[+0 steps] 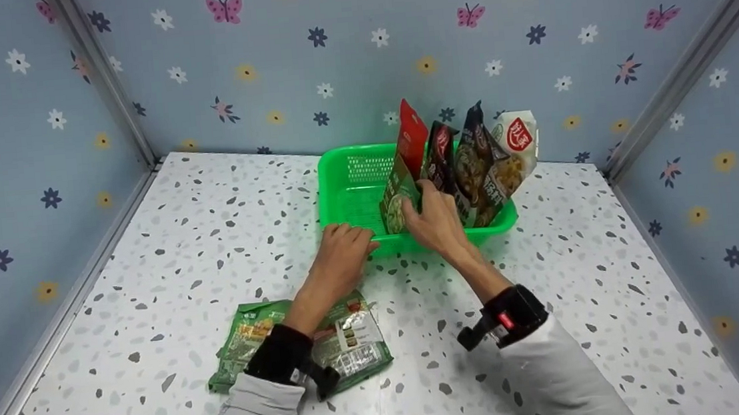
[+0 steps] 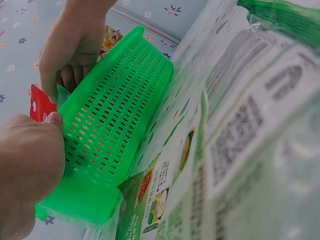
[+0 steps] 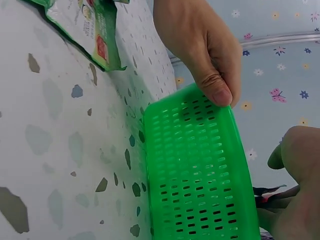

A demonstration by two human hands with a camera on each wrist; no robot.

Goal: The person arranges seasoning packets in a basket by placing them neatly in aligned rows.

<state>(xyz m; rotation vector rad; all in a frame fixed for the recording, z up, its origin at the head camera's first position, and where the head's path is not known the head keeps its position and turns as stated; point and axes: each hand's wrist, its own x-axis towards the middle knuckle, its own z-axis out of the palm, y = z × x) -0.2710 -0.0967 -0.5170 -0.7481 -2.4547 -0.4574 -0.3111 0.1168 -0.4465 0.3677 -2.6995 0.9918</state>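
Note:
A green plastic basket [image 1: 358,195] stands near the back wall. My left hand [image 1: 341,253] grips its near rim, the thumb outside and the fingers over the edge. Inside the basket my right hand [image 1: 439,218] pinches the edge of a red and green food packet [image 1: 412,143] that stands upright and leans a little right; the fingertips are partly hidden. Right of it stand a dark packet with a red label [image 1: 440,154], another dark packet [image 1: 472,155] and a pale-topped packet [image 1: 515,148]. In the right wrist view, my right hand [image 3: 302,182] is partly cut off.
Two green packets, one at the left [image 1: 247,335] and one at the right [image 1: 361,342], lie on the speckled white table [image 1: 166,252] under my left forearm. Blue floral panels [image 1: 355,48] enclose the back and sides. The basket's left part shows bare floor.

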